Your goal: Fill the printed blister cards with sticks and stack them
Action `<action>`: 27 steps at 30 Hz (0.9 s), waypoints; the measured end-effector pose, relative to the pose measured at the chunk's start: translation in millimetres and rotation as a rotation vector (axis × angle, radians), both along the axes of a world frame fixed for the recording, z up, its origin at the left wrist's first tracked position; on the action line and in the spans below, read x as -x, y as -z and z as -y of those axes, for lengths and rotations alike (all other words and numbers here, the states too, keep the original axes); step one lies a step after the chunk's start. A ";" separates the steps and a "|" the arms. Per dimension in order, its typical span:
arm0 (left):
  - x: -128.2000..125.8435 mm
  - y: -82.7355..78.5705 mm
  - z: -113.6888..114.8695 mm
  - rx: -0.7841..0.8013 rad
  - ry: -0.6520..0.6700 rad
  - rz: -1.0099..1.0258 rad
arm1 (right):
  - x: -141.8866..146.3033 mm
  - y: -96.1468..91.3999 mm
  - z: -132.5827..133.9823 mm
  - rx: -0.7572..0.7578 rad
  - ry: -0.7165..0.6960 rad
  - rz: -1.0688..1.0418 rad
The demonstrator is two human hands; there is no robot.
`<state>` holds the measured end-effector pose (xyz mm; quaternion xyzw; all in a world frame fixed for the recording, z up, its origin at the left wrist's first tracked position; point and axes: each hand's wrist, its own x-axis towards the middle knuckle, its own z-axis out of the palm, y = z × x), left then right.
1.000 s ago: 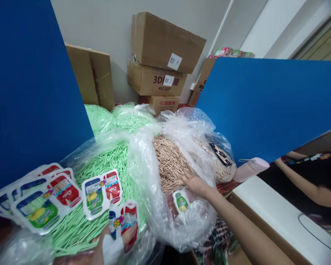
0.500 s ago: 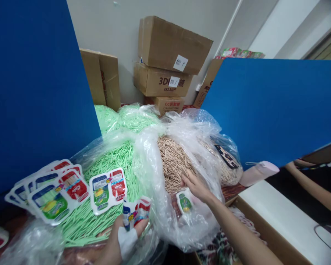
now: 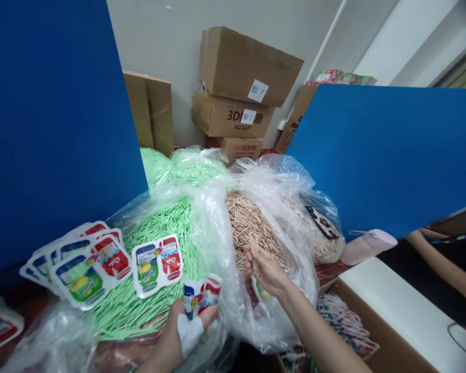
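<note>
Right hand [image 3: 270, 272] lifted, pinching brown sticks [image 3: 255, 255] | left hand [image 3: 171, 344] clasps packet [image 3: 202, 298] | box [image 3: 221, 115] reads "3D"

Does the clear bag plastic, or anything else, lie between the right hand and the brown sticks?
Nothing visible does. The right hand pinches a few brown sticks at the open pile. The clear plastic bunches beside it, toward the packet held in the left hand.
</note>
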<state>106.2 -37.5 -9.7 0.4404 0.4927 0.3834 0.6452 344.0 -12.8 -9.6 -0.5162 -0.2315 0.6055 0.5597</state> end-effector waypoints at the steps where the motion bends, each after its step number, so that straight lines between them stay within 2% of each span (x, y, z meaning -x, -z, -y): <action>1: 0.2 -0.8 -0.3 -0.080 0.029 -0.061 | 9.5 -13.2 2.4 -0.056 0.020 0.009; 4: 1.3 -2.7 -2.3 -0.262 0.111 -0.197 | 44.1 -49.7 13.8 -0.288 0.087 0.042; 6: 1.7 -3.2 -3.9 -0.345 0.132 -0.247 | 67.0 -64.2 21.9 -0.427 0.124 0.090; 9: 1.2 -3.4 -6.0 -0.452 0.126 -0.277 | 92.9 -68.7 28.7 -0.633 0.176 0.245; 12: 0.0 -3.5 -7.4 -0.546 0.128 -0.255 | 107.6 -63.4 28.4 -0.755 0.196 0.392; 16: -0.3 -3.2 -9.2 -0.606 0.097 -0.219 | 116.8 -55.5 27.5 -0.763 0.175 0.518; 19: 1.4 -4.5 -11.0 -0.610 0.079 -0.189 | 116.6 -50.1 31.2 -0.727 0.100 0.696; 23: 6.1 -5.8 -14.1 -0.634 0.109 -0.202 | 105.1 -46.7 35.9 -0.695 -0.051 0.862; 25: 8.8 -4.2 -15.5 -0.634 0.113 -0.208 | 97.5 -47.7 35.7 -0.692 -0.045 0.883; 27: 11.6 -2.4 -16.4 -0.611 0.101 -0.207 | 91.1 -49.8 34.3 -0.732 -0.046 0.997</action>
